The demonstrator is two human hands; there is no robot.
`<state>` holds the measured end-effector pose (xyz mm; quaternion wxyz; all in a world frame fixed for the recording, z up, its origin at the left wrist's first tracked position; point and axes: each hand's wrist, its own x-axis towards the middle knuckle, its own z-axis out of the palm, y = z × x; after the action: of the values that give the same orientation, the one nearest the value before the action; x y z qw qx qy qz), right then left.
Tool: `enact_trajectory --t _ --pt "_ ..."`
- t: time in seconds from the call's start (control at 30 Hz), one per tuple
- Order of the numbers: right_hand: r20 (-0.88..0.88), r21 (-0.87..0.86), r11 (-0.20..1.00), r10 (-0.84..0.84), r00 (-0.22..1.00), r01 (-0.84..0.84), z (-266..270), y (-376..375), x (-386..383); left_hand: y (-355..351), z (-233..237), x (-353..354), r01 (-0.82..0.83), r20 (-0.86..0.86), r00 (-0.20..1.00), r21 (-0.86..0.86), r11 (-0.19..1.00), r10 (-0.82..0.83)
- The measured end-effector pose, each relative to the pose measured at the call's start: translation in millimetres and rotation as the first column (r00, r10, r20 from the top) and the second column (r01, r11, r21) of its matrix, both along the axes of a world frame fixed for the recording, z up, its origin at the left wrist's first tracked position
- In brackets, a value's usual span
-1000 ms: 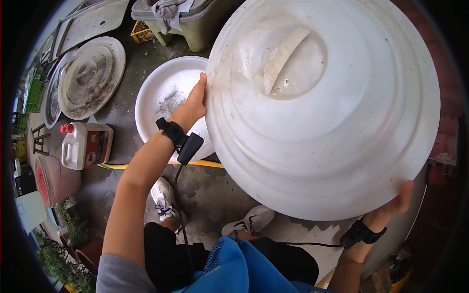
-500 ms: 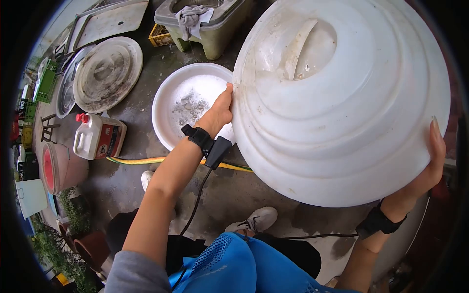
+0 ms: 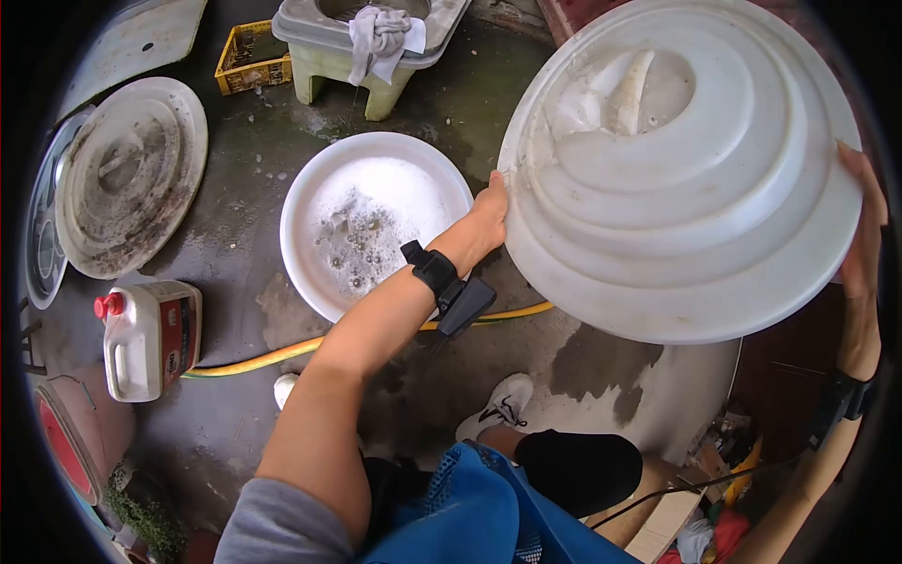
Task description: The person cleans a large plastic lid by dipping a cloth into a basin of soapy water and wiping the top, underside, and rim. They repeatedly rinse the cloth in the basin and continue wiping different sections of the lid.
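Observation:
A large round white plastic lid (image 3: 695, 216) with stepped rings and a recessed handle is held up at the right. My left hand (image 3: 486, 218) grips its left rim, the fingers hidden beneath it. At the right rim my right hand (image 3: 863, 211) holds the lid, its fingers mostly behind the edge. Below and left of the lid, a white basin (image 3: 293, 228) with foamy water stands on the wet floor, partly behind my left forearm.
A stained round lid (image 3: 132, 179) leans at the left above a white jug (image 3: 136, 348) with a red cap. A yellow hose (image 3: 272, 357) crosses the floor. At the top are a yellow crate (image 3: 254, 77) and a green-grey stand (image 3: 319, 70) with a grey cloth (image 3: 381, 39).
The lid and both hands have moved up and to the right relative to my body. The view has shifted, so the stained lid and the jug appear farther left.

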<state>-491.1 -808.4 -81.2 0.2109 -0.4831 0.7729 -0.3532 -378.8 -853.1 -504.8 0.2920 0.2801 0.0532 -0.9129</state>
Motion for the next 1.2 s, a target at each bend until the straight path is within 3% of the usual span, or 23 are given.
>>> enact_trajectory --t 0.1,0.13,0.23,0.27,0.33,0.37,0.43,0.57,0.63,0.7,0.77,0.83,0.87,0.9,0.93,0.97,1.0,1.03,1.07,1.13,1.17,1.2 --pt "0.042 -0.034 0.999 -0.005 0.999 0.006 -4 -5 26 6 -7 -9 0.037 -0.035 0.999 0.102 0.994 -0.033" --pt "-0.025 -0.064 0.997 -0.033 0.999 0.031 -11 -4 41 8 -9 -12 0.04 0.012 0.999 0.126 0.991 -0.042" --pt "0.131 -0.046 0.989 -0.133 0.982 0.14 -18 -1 38 17 -25 -25 0.074 0.037 0.996 0.136 0.988 -0.08" --pt "0.063 -0.096 0.981 -0.165 0.984 0.17 -35 5 64 19 -15 -20 0.086 0.001 0.996 0.146 0.986 -0.087" --pt "0.022 -0.149 0.974 -0.172 0.985 0.173 -74 19 88 19 11 -7 0.067 0.133 0.987 0.135 0.989 -0.085" --pt "0.045 -0.083 0.987 -0.132 0.99 0.135 -86 25 87 18 16 -8 0.065 0.137 0.987 0.147 0.987 -0.085" --pt "0.096 -0.043 0.99 -0.132 0.987 0.137 -118 37 88 21 23 -17 0.027 0.311 0.948 0.135 0.99 -0.068" --pt "0.198 -0.01 0.986 -0.159 0.967 0.164 -163 45 79 37 10 -32 0.077 0.388 0.912 0.155 0.985 -0.133" --pt "0.192 -0.067 0.991 -0.101 0.976 0.115 -174 46 63 54 -5 -46 0.01 0.282 0.957 0.199 0.98 -0.067" --pt "0.196 -0.12 0.987 -0.082 0.977 0.107 -181 39 50 60 17 -25 0.019 0.22 0.974 0.18 0.983 -0.059" --pt "0.239 -0.298 0.94 -0.095 0.966 0.166 -187 28 35 68 36 -9 0.006 0.163 0.986 0.172 0.985 -0.034" --pt "0.256 -0.402 0.898 -0.079 0.964 0.18 -191 13 23 70 41 -2 0.092 0.093 0.991 0.069 0.993 -0.099" --pt "0.271 -0.42 0.893 -0.044 0.961 0.16 -193 6 13 69 34 7 0.24 0.113 0.966 -0.065 0.969 -0.232" --pt "0.284 -0.44 0.886 -0.015 0.959 0.145 -192 1 3 67 22 16 0.217 0.131 0.969 -0.061 0.974 -0.208" --pt "0.281 -0.438 0.889 -0.006 0.96 0.134 -192 -2 -9 62 8 27 0.404 0.348 0.893 -0.341 0.849 -0.285" --pt "0.299 -0.431 0.894 0.012 0.954 0.124 -191 -5 -18 58 -7 39 0.599 0.567 0.775 -0.522 0.607 -0.278" --pt "0.392 -0.39 0.903 -0.014 0.92 0.18 -188 -8 -26 56 -24 56 0.725 0.81 0.586 -0.541 0.426 0.032" --pt "0.482 -0.343 0.909 -0.046 0.875 0.236 -186 -9 -36 55 -43 76 0.857 0.862 0.333 -0.446 0.258 0.383" --pt "0.582 -0.266 0.94 -0.018 0.813 0.211 -183 -9 -51 54 -64 98 0.904 0.785 0.142 -0.351 0.245 0.603" --pt "0.63 -0.219 0.944 -0.058 0.775 0.249 -187 -5 -57 50 -81 146 0.962 0.813 -0.112 -0.055 0.266 0.572" --pt "0.644 -0.21 0.941 -0.071 0.762 0.265 -192 -2 -63 57 -93 159 0.962 0.813 -0.121 -0.045 0.269 0.57" --pt "0.65 -0.208 0.942 -0.067 0.757 0.262 -198 2 -67 64 -104 169 0.95 0.704 -0.231 0.012 0.313 0.672"
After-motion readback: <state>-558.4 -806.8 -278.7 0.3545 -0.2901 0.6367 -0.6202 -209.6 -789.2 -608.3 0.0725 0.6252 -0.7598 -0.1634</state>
